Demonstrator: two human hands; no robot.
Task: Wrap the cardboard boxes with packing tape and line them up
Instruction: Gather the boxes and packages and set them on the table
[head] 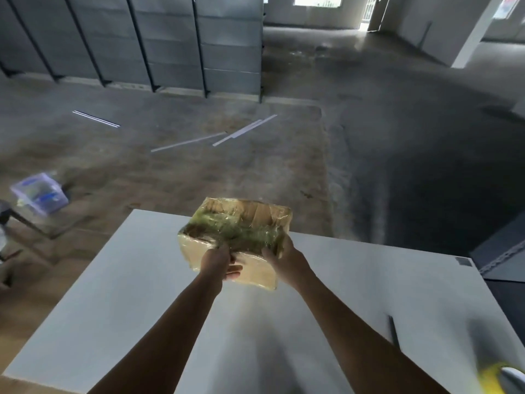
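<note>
A small cardboard box [241, 226], covered in shiny clear tape with a greenish patch across its top, is held above the far part of the white table [142, 294]. My left hand [217, 261] grips its near left corner, fingers curled under the bottom edge. My right hand [279, 261] clasps its near right side. The box is tilted, its top turned toward me. No other box and no tape roll can be made out.
A blurred yellow and white object [502, 378] lies at the table's near right corner, with a thin dark strip [393, 329] near it. A clear plastic bin [39, 194] stands on the concrete floor at left. White strips [216, 136] lie on the floor beyond. Grey shelving [142, 38] lines the back.
</note>
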